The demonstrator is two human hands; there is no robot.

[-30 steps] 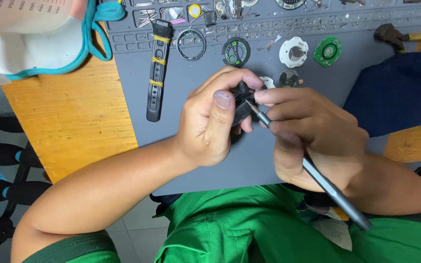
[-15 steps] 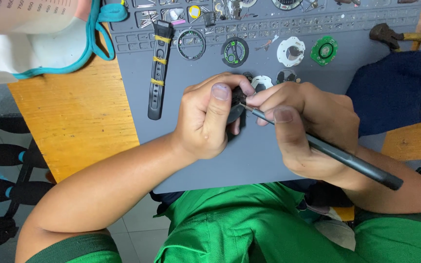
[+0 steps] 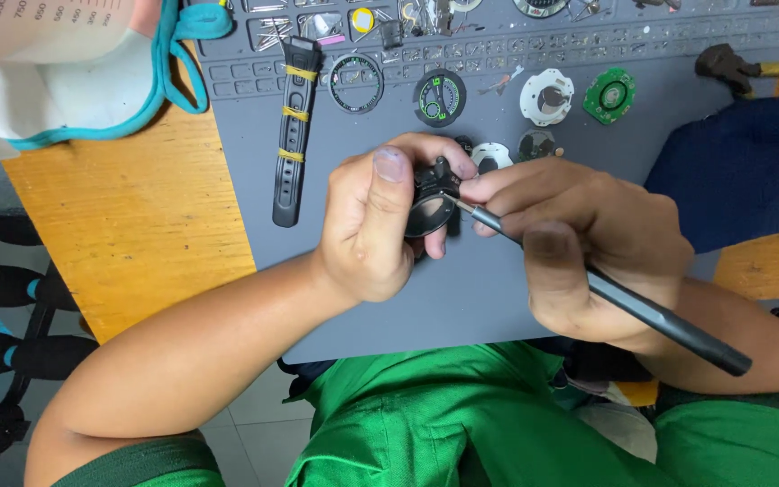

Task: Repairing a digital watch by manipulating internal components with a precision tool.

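Fingers of left hand [image 3: 376, 225] clamped on black watch case [image 3: 430, 203]; right hand [image 3: 588, 239] pinching dark screwdriver [image 3: 642, 311], tip touching case. Bare grey mat [image 3: 462, 298] toward table's near edge.

left hand [image 3: 376, 225] pinches black watch case [image 3: 430, 200]; right hand [image 3: 588, 243] holds screwdriver [image 3: 624, 302] tip against it.

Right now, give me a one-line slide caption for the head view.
Left hand grips a black watch case over a grey mat while right hand works a black screwdriver into it.
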